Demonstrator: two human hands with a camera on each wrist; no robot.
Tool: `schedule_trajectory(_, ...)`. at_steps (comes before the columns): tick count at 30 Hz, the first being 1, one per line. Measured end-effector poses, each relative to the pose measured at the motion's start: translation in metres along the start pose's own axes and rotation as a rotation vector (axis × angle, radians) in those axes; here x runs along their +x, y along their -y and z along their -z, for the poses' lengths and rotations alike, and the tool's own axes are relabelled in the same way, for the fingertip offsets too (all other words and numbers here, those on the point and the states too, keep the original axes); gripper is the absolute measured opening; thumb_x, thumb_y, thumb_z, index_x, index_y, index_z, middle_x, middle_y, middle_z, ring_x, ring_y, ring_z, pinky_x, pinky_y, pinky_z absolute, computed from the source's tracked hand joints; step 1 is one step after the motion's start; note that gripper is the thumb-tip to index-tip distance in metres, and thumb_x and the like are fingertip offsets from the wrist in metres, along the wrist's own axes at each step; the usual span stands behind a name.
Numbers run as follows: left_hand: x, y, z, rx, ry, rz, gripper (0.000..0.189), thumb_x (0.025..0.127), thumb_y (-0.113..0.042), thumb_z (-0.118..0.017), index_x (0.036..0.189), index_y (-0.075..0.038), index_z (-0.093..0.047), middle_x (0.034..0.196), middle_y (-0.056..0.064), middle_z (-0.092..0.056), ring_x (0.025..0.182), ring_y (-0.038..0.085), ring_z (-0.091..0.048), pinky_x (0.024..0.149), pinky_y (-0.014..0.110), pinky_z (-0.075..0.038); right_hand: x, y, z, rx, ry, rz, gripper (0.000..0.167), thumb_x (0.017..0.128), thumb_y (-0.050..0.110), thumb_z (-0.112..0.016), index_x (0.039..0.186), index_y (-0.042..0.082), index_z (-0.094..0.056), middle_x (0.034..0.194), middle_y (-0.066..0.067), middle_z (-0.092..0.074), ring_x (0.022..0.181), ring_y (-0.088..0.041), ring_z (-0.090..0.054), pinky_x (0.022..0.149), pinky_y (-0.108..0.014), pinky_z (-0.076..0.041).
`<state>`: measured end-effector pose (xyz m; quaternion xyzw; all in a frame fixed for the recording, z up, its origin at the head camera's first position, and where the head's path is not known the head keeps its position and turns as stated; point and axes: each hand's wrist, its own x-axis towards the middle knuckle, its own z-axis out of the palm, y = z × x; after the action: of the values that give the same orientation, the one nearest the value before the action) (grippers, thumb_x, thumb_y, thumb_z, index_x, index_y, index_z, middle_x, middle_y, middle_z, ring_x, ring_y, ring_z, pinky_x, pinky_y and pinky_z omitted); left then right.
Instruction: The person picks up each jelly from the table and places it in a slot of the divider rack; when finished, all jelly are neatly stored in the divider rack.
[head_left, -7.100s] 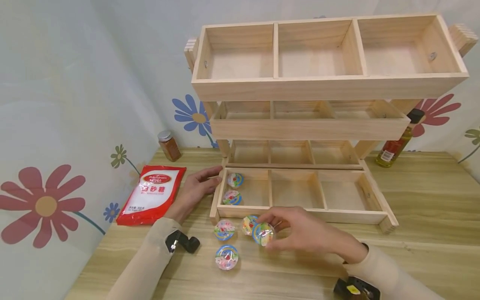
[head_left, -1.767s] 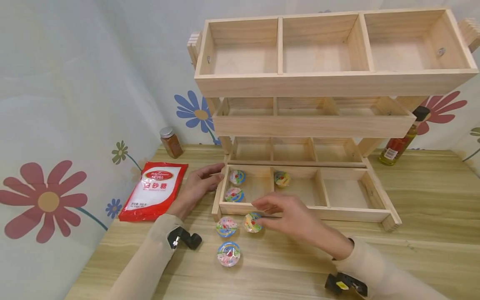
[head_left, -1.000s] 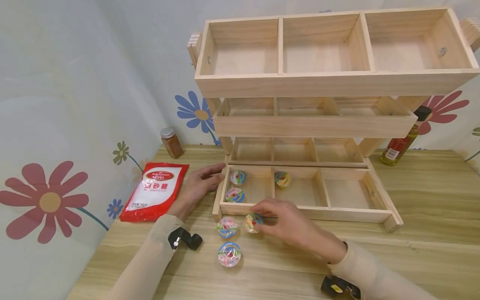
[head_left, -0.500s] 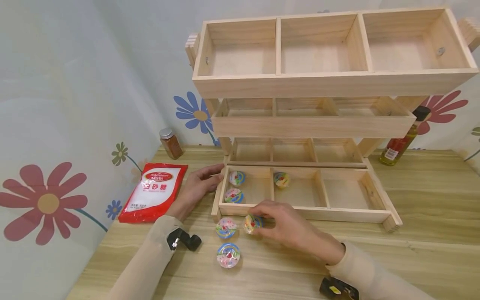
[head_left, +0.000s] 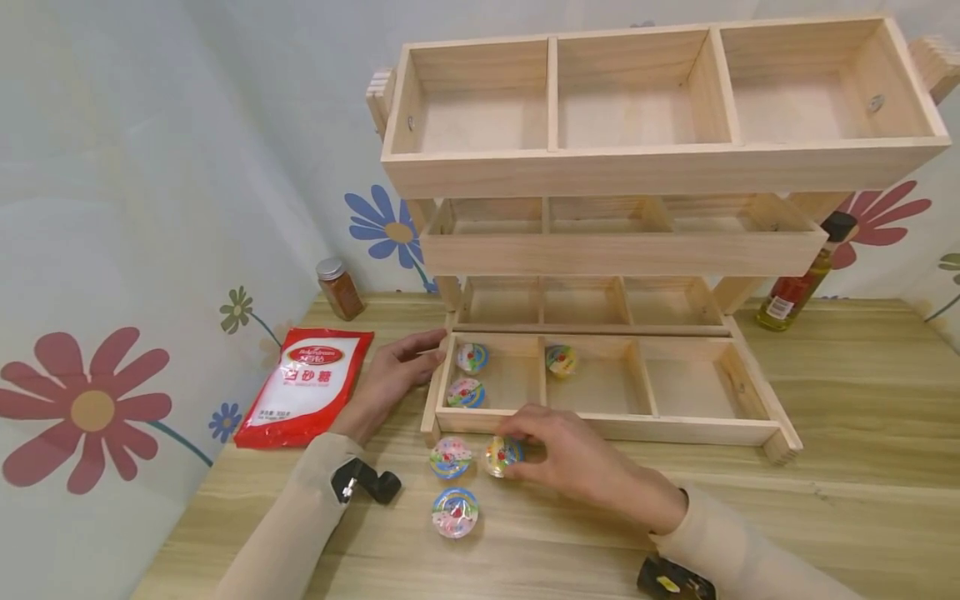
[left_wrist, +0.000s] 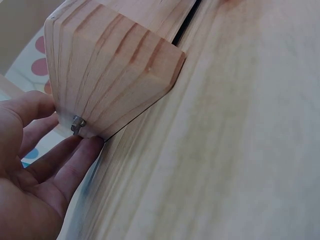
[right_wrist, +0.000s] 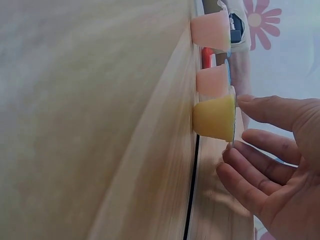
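Left of the left hand, a red and white bag [head_left: 303, 387] lies flat on the table [head_left: 862, 508], and beyond that hand, near the wall, stands a jar [head_left: 342, 293] with a silver lid. The left hand [head_left: 396, 375] rests with loosely bent, parted fingers against the left side of the wooden rack [head_left: 600, 429]; its fingertips touch the wood around a small bolt [left_wrist: 77, 124]. To its right, inside the rack's bottom tray, two small cups [head_left: 467, 392] sit one behind the other in the left compartment. Just left of the right hand's grip, a pink cup [head_left: 451, 457] stands on the table, with another pink cup [head_left: 454, 512] nearer the person. The right hand [head_left: 577, 457] pinches a yellow cup [head_left: 501, 456] by its lid, thumb on one edge and fingertips on the other; the cup stands upright on the table in front of the rack. Beyond this grip and slightly right, a second yellow cup [head_left: 561, 360] sits in the middle compartment, near its left divider. Far right of both hands, behind the rack's end, stands a bottle [head_left: 793, 290] with a black cap.
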<state>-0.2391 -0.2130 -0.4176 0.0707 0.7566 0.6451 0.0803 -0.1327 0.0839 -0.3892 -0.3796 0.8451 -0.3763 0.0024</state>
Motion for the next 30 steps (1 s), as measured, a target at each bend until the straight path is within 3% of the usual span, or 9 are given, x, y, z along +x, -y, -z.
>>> schedule_trajectory(14,-0.001,0.000,0.000,0.014,0.003,-0.013,0.048,0.105,-0.021,-0.069,0.151,-0.010,-0.060,0.152,0.012,-0.057,0.132,0.029,-0.060,0.102,0.037,-0.057,0.001,-0.003,-0.004,-0.009,0.036,-0.017,0.041,0.088,0.018,-0.090,0.123,0.005,-0.074,0.116,-0.001,-0.073,0.096,-0.010,-0.065,0.087,-0.032,-0.059)
schedule_trajectory(24,-0.001,0.000,0.000,0.011,0.003,-0.001,0.048,0.105,-0.023,-0.069,0.151,-0.011,-0.061,0.152,0.011,-0.057,0.133,0.029,-0.060,0.102,0.037,-0.057,0.001,-0.004,-0.010,0.093,0.042,-0.088,0.043,0.086,0.017,-0.091,0.122,0.003,-0.073,0.112,-0.002,-0.074,0.099,-0.013,-0.071,0.089,-0.030,-0.061)
schedule_trajectory(30,-0.001,0.000,0.000,0.015,0.001,0.000,0.047,0.105,-0.024,-0.070,0.150,-0.013,-0.062,0.151,0.009,-0.058,0.132,0.029,-0.060,0.102,0.037,-0.057,0.001,-0.004,-0.010,0.089,0.045,-0.088,0.043,0.087,0.016,-0.090,0.124,0.002,-0.072,0.111,-0.002,-0.073,0.098,-0.012,-0.069,0.088,-0.030,-0.061)
